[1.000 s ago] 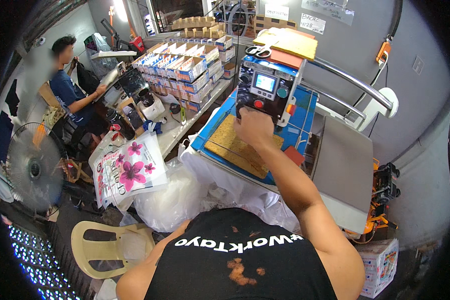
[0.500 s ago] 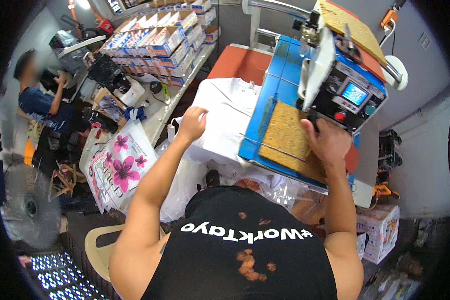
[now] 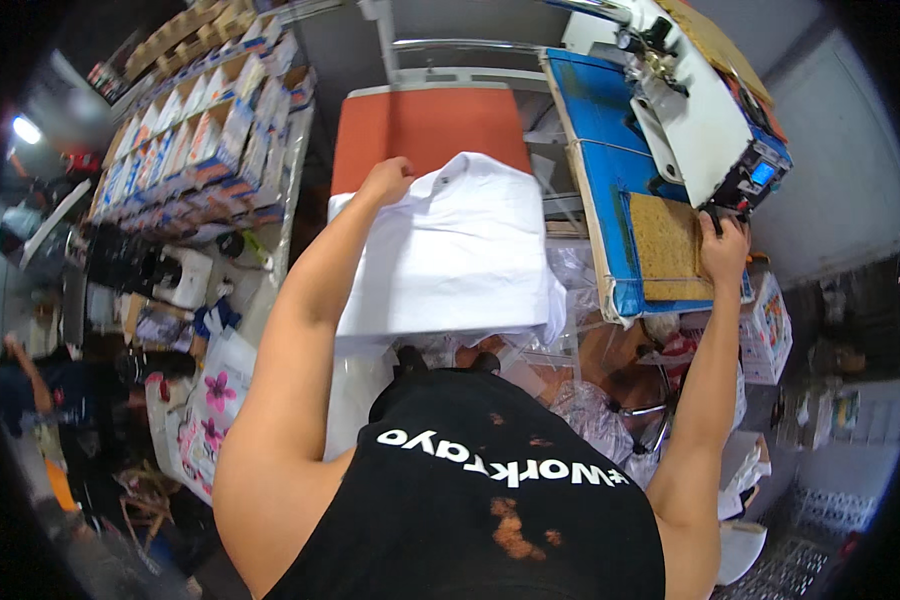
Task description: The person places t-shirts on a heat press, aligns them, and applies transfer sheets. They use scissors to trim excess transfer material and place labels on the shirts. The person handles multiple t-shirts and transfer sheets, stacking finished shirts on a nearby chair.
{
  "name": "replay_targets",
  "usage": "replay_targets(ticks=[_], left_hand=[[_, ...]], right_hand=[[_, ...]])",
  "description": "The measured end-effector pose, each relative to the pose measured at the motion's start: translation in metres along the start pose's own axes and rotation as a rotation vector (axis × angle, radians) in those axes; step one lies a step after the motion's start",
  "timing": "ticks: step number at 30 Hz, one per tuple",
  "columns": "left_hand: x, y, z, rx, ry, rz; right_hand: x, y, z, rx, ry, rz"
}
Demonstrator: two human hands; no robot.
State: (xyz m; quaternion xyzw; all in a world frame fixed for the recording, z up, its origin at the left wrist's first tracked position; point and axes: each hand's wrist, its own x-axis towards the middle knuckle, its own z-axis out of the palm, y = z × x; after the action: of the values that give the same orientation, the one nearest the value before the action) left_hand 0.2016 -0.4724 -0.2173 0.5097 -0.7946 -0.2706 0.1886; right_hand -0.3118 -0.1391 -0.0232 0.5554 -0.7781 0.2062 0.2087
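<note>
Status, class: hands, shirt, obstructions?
Left hand at white shirt, grip unclear. Right hand gripping black handle. Shirt draped over red pad. Left forearm crosses shirt's left edge.

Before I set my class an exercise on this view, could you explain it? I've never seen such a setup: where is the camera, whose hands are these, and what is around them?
There is no robot here, just a person's two bare hands. The picture comes from a wide fisheye camera worn on the head and looking down, so straight edges bend toward the rim.

In front, a white cloth garment, apparently a shirt, covers the near part of an orange-red flat pad. The left hand is at its upper left edge; whether it pinches the cloth is unclear.

To the right, a yellow-brown rectangular pad lies on a flat blue board. The right hand appears to have its grip around a black handle on a black-and-white machine head.
</note>
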Motion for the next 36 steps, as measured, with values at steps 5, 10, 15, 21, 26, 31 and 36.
replay_targets(ticks=[5, 10, 15, 21, 26, 31, 36], left_hand=[[0.009, 0.015, -0.01, -0.021, -0.199, -0.106], [0.011, 0.086, -0.06, -0.545, -0.277, -0.064], [0.013, 0.218, -0.046, -0.589, -0.406, 0.067], [-0.014, 0.383, 0.072, -1.395, -0.748, -0.175], [-0.037, 0.327, 0.092, -1.255, -0.605, -0.002], [-0.081, 0.133, 0.004, -0.475, -0.012, -0.036], [-0.128, -0.001, -0.086, 0.108, 0.415, -0.175]], right_hand=[[0.006, 0.036, 0.004, -0.063, 0.024, 0.147], [0.007, 0.062, 0.01, -0.043, 0.124, 0.058], [0.009, 0.073, 0.016, -0.007, 0.073, 0.137], [0.007, 0.072, 0.007, 0.056, 0.111, 0.104], [0.006, 0.089, 0.017, 0.184, 0.038, 0.142], [0.008, 0.09, 0.018, 0.205, 0.177, -0.005], [0.001, -0.022, 0.028, 0.118, 0.523, 0.059]])
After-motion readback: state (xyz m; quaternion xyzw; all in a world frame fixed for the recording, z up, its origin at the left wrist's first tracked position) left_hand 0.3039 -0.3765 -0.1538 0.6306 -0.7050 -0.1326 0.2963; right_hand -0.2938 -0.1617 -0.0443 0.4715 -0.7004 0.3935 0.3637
